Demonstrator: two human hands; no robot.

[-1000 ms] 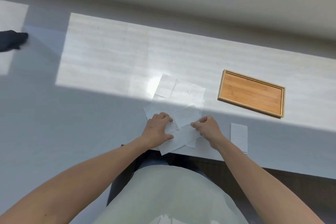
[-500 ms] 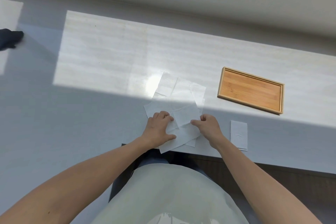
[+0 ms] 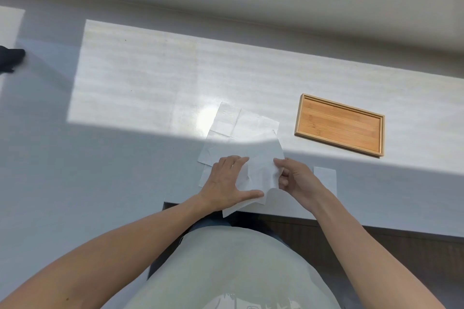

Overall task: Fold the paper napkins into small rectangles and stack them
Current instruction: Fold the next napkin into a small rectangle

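Napkin (image 3: 261, 170) edge now lifted by right hand (image 3: 297, 179)

White napkin (image 3: 261, 173) half-lifted over loose napkins (image 3: 241, 125); folded rectangle (image 3: 325, 178) right.

The thin white paper napkins (image 3: 244, 130) look soft and a bit crinkly, not shiny. The flat brown rectangular wooden tray (image 3: 339, 125) looks smooth with stripy grain. The pale grey tabletop (image 3: 140, 88) is smooth and shines where sun hits.
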